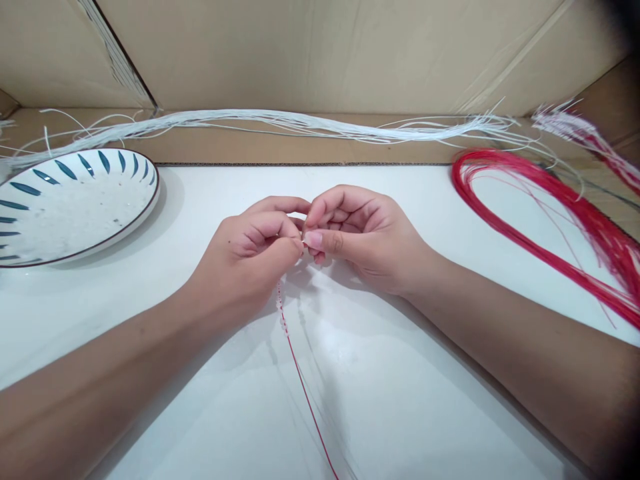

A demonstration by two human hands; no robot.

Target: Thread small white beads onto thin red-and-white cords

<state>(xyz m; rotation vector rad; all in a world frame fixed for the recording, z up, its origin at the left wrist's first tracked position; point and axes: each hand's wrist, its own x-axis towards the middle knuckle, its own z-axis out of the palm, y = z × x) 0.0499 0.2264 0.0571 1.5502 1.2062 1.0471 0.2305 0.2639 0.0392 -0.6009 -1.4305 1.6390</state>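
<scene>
My left hand point(250, 250) and my right hand point(357, 233) meet fingertip to fingertip over the middle of the white table point(400, 400). Both pinch the top end of a thin red thread point(303, 380) that hangs down toward me. A few tiny pale beads sit on the thread just below my left thumb. Whatever is between the fingertips is too small to make out.
A white plate with blue dashes point(75, 200) holding tiny beads stands at the left. A bundle of red threads point(550, 220) loops at the right. A long bundle of white threads point(300, 123) lies along the back, in front of cardboard walls point(325, 53).
</scene>
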